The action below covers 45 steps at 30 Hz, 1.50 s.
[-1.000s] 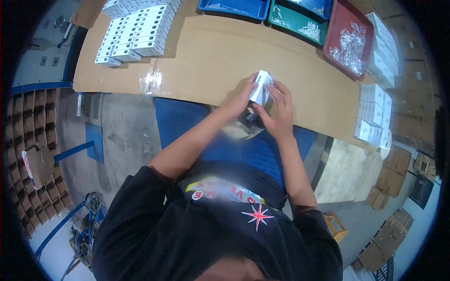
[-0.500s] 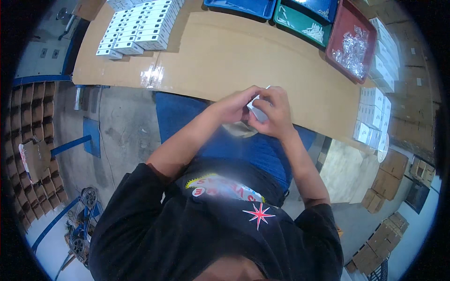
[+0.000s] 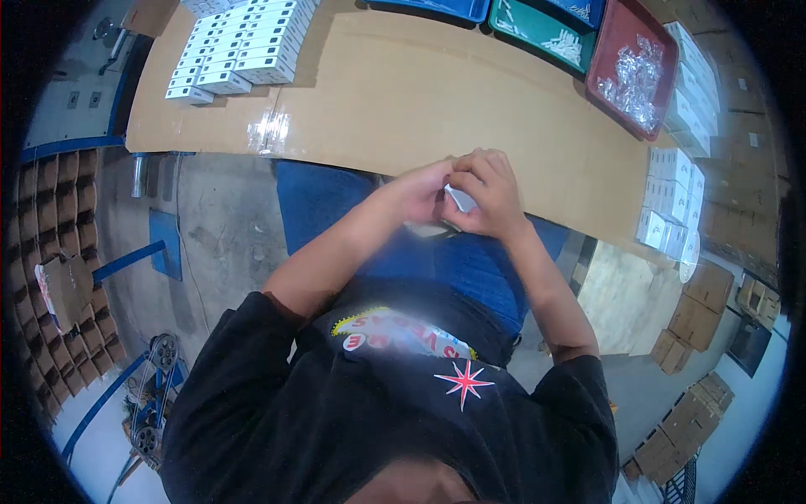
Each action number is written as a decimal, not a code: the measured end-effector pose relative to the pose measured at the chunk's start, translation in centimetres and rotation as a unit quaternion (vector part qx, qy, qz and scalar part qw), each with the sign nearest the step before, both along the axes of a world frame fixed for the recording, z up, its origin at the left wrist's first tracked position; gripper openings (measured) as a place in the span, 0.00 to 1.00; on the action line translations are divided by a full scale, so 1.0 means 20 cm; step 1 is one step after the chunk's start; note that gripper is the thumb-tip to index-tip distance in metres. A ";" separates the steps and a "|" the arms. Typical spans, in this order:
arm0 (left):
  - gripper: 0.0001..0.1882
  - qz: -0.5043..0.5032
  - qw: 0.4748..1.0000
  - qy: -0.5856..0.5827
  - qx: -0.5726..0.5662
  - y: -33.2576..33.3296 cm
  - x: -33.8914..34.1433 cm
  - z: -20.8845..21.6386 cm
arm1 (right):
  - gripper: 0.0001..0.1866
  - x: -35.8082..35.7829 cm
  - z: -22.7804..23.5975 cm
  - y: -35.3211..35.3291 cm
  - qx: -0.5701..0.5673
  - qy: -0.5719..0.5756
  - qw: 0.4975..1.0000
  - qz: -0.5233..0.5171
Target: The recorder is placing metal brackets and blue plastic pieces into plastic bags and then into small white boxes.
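Observation:
A small white box (image 3: 459,198) is held between my two hands, just over the table's near edge. My left hand (image 3: 424,191) closes round its left side. From the right, my right hand (image 3: 489,193) wraps its curled fingers over the top, with the thumb low on the box. Most of the box is hidden by the fingers, so whether its flap is open cannot be told. Below the hands, a pale grey-beige patch (image 3: 430,228) shows above my blue trousers; its kind is unclear.
Rows of white boxes (image 3: 243,50) stand at the table's (image 3: 378,92) far left. Along the back are a blue tray (image 3: 453,10), a green tray (image 3: 525,35) with white pieces, and a red tray (image 3: 598,59) with clear plastic packets. More white boxes (image 3: 667,197) are stacked at right.
My right fingers have shifted over the top of the box and cover more of it. Both hands stay at nearly the same place.

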<state>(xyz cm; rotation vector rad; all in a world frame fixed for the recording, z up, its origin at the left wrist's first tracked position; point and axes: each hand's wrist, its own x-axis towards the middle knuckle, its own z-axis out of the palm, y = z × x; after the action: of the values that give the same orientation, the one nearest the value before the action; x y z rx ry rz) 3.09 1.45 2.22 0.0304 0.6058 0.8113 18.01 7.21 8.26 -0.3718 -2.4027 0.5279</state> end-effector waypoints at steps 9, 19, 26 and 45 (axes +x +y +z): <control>0.18 0.010 1.000 0.015 -0.017 -0.02 0.04 0.02 | 0.15 0.01 -0.03 -0.01 0.015 0.002 1.000 0.004; 0.13 0.043 0.998 0.041 0.007 -0.04 0.08 0.00 | 0.15 -0.01 0.01 0.01 0.025 -0.010 0.999 0.025; 0.15 0.047 0.997 0.054 0.005 -0.04 0.08 -0.03 | 0.15 -0.03 0.05 0.03 0.018 -0.038 0.998 0.047; 0.22 0.111 0.937 0.288 0.162 0.08 -0.12 0.13 | 0.19 0.25 -0.05 0.33 0.059 0.043 0.977 -0.201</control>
<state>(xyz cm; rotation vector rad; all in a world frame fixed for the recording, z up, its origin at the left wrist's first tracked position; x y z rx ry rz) 0.76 2.96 4.80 0.5266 1.0342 1.1270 23.10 13.75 7.34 -0.7452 -2.1822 0.2129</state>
